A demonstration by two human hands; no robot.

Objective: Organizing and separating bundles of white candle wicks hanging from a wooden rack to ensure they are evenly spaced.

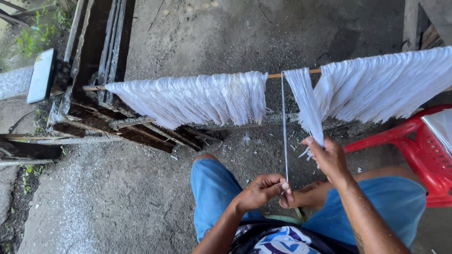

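My left hand point(262, 189) pinches single white fibre strand point(284, 127), taut down from bamboo pole point(295, 73). My right hand point(329, 157) grips neighbouring fibre bundle point(308, 101) hanging on same pole. Red plastic chair point(419, 150) beside right knee.

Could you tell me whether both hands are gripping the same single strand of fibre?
No: the left hand pinches the single thin strand, while the right hand holds a separate thicker bundle of white fibre hanging from the pole.

Head-worn view, facing steeply down, near the lap
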